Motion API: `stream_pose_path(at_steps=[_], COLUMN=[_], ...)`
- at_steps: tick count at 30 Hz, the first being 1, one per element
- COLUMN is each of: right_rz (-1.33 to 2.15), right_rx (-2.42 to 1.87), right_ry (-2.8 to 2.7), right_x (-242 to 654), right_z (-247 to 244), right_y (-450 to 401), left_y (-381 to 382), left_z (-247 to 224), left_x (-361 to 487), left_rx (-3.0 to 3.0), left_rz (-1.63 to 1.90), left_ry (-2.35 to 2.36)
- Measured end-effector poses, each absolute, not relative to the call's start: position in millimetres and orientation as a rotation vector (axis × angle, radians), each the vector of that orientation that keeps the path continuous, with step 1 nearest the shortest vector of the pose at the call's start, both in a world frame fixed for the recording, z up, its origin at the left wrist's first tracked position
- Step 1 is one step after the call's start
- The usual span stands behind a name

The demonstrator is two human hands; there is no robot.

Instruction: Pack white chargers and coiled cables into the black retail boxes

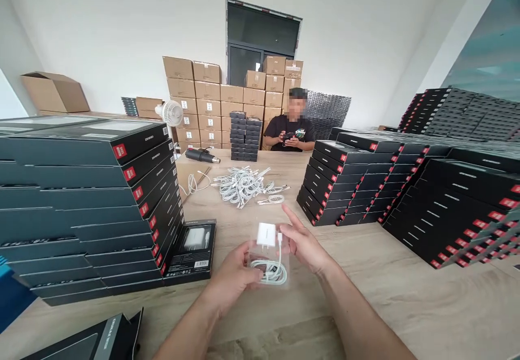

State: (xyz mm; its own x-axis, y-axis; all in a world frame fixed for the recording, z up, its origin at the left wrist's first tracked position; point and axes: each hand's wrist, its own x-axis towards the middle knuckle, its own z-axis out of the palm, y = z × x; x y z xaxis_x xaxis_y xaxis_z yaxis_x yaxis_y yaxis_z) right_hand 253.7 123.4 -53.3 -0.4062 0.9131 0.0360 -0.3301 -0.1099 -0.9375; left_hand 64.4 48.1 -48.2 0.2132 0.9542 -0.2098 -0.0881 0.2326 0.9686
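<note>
Head view: both hands work at a clear plastic tray [260, 254] above the wooden tabletop [247, 322], between stacks of black boxes [345, 178]. The left hand [229, 276] is closed on the tray's lower left side, thumb over its edge. The right hand [303, 243] is partly curled at the upper right, index finger extended; whether it grips tray or plug cannot be told. White charger [266, 234] sits above coiled cable [280, 277]; level support appears called for.
</note>
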Motion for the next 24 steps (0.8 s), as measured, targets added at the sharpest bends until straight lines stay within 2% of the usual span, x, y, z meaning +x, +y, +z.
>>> stream_pose_path(at_steps=[5,10,13,15,19,24], right_rz=[1.729,1.732,1.764,1.785,1.844,1.852], right_rx=[-0.82,-0.903,-0.924,-0.922,-0.875,-0.755], right_ry=[-1.041,-0.828,-0.821,-0.796,-0.677,-0.576], right_x=[259.0,262.8,261.4,258.0,248.2,240.4], right_z=[-61.2,-63.9,-64.3,-63.6,-61.8,-59.7], right_y=[132.0,134.9,132.8,129.2,122.2,119.6], left_y=[-2.5,-87.8,-119.7,-128.4,-125.5,-102.7], left_z=[-12.6,38.7,34.6,20.0,1.2,21.6], left_x=[33.9,-59.9,-103.7,-118.4,-109.5,-51.4], left_rx=[1.451,1.834,1.807,1.841,2.029,2.118], left_rz=[0.91,0.389,0.129,0.077,0.146,0.155], left_ry=[1.535,2.03,2.214,2.224,2.119,2.045])
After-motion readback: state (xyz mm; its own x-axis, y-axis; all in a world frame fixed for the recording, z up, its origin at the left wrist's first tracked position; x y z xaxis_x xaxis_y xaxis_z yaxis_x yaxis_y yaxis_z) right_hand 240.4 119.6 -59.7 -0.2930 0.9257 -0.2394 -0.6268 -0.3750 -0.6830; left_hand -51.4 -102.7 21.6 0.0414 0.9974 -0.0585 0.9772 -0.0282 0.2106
